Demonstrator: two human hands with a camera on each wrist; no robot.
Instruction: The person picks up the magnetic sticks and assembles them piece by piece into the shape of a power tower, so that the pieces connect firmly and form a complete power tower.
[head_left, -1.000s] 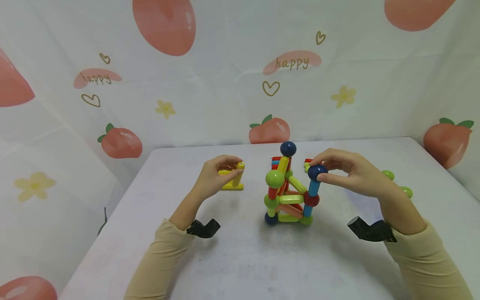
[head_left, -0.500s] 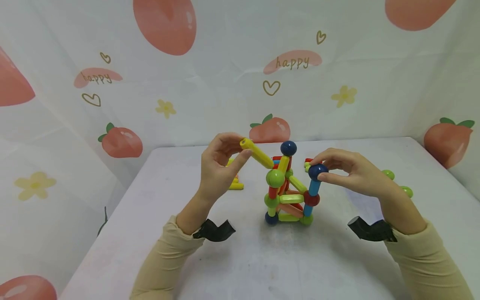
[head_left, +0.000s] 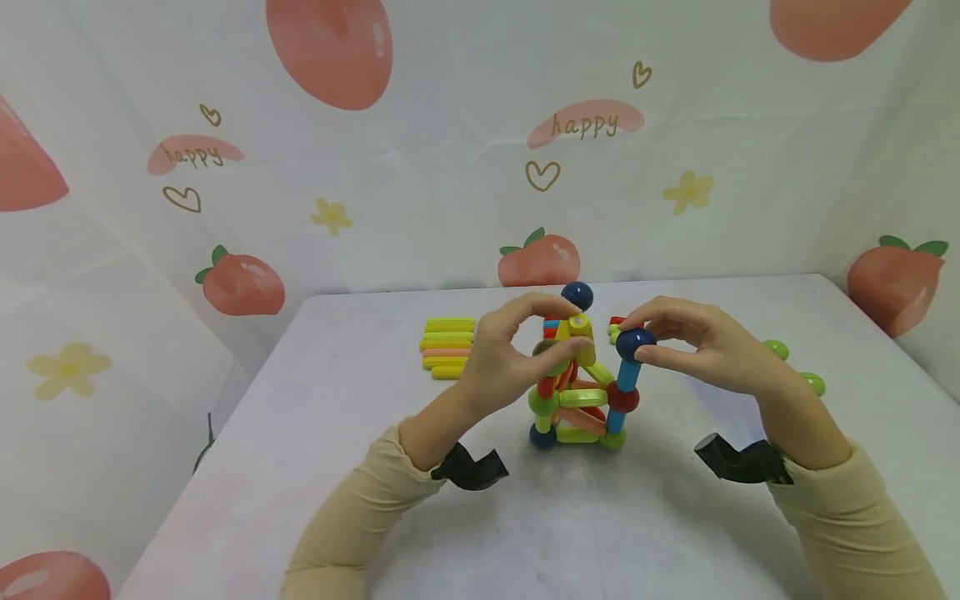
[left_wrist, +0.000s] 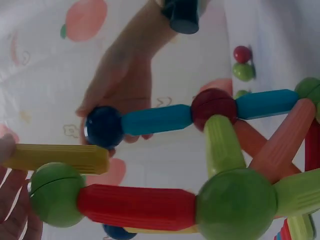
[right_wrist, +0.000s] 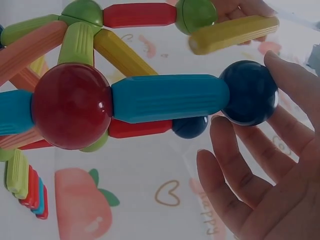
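Observation:
In the head view a built frame of coloured rods and balls stands on the table, with lime rods (head_left: 582,398) and a red ball (head_left: 624,397) low in it. My left hand (head_left: 504,357) pinches a yellow magnetic rod (head_left: 582,346) between thumb and fingers, over the frame's upper left. In the left wrist view this rod lies close beside a green ball (left_wrist: 57,195) atop a red rod (left_wrist: 137,206). My right hand (head_left: 705,343) grips the dark blue ball (head_left: 634,344) on top of the blue rod (right_wrist: 170,98). Another dark blue ball (head_left: 577,296) tops the frame's rear.
Several yellow rods (head_left: 448,325) and an orange one lie in a row on the table's left. Behind the frame are short stacks of red, blue and lime rods (right_wrist: 17,172). Green balls (head_left: 777,348) sit at the right, near a small red ball (left_wrist: 242,54).
My left hand has lifted the yellow rod from the row at the left and brought it right, over the frame, turning it on the way. My right hand stays on the dark blue ball.

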